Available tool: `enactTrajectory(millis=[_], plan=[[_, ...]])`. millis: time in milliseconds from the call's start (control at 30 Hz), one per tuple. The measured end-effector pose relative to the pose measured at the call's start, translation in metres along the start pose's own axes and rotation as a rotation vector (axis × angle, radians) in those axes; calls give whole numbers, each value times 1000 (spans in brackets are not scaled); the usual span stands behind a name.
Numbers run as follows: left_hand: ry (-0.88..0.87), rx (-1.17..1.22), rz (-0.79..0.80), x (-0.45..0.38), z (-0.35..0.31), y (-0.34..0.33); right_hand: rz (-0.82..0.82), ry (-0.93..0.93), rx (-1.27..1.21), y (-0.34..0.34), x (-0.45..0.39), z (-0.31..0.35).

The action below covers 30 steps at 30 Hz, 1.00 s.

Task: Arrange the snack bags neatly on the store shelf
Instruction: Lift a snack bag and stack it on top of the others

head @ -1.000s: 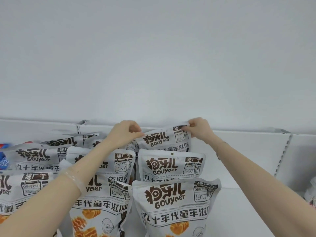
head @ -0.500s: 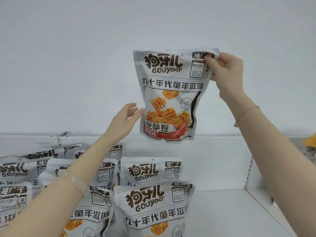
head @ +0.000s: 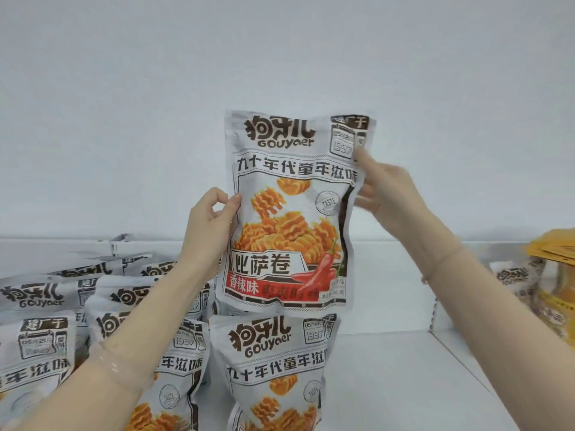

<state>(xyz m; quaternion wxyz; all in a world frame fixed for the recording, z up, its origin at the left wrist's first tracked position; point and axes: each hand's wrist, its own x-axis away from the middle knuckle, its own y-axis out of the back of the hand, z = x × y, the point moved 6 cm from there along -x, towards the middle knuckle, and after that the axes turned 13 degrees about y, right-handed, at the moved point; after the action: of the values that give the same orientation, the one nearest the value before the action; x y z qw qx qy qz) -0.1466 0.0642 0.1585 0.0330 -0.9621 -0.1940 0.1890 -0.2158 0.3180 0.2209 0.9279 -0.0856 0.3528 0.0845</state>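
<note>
Your left hand point(head: 209, 223) fingers are pinching the left edge of the raised snack bag point(head: 291, 213); your right hand point(head: 387, 194) is gripping its right edge. You are holding it upright above the shelved bags point(head: 273, 362) on the white shelf point(head: 389, 384).
</note>
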Motion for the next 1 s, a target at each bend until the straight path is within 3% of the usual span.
enactTrajectory(millis=[67,133,300,433,567,800,1000], plan=[[9,-2,-35,-1,4,6,56,-42,63,-11,22,-14],[8,-17,-51,1,6,9,10,-35,139,-17,34,-24],[3,-51,-84,8,6,15,-77,250,650,-21,40,-16],[55,-24,-64,8,3,25,-108,193,384,-8,27,-25],[57,-11,12,10,1,23,7,103,168,-7,21,-34],[3,-124,32,3,-9,24,235,24,252,-6,19,-31],[13,-243,-27,-45,-36,9,93,-9,281,-5,-25,-35]])
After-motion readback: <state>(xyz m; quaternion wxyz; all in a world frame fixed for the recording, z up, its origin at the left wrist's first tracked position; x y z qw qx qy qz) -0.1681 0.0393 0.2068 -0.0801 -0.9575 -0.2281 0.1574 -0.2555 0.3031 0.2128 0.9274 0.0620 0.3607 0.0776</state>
